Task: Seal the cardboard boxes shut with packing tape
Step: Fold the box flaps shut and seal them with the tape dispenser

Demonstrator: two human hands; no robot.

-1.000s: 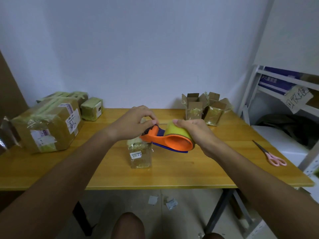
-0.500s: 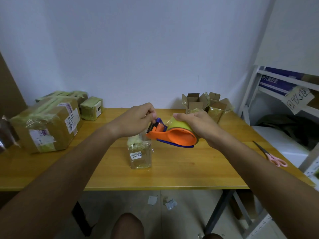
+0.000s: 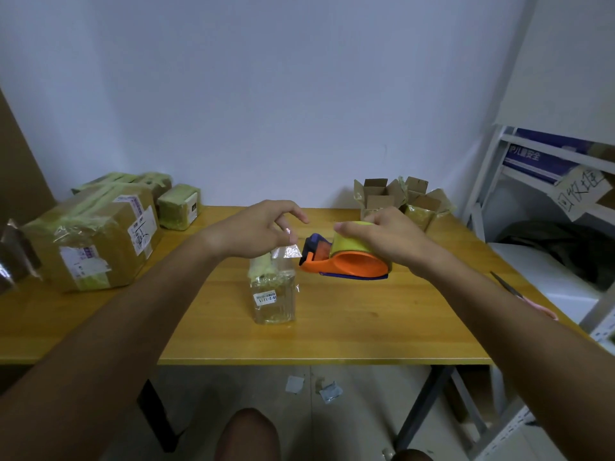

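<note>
My right hand (image 3: 386, 234) grips the tape roll (image 3: 349, 242) on the orange tape dispenser (image 3: 346, 266), held just above the table (image 3: 366, 327) near its middle. My left hand (image 3: 256, 229) pinches the free clear tape end (image 3: 286, 251) between thumb and finger, other fingers loosely spread, above the small tape-wrapped box (image 3: 273, 296) standing mid-table. Two open small boxes (image 3: 396, 197) at back edge, right. Sealed boxes (image 3: 96, 234) at back-left corner. Scissors (image 3: 519, 294) by right edge.

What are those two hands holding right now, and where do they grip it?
The right hand grips the orange tape dispenser over its yellow-green roll; the left hand pinches the clear tape end.
</note>
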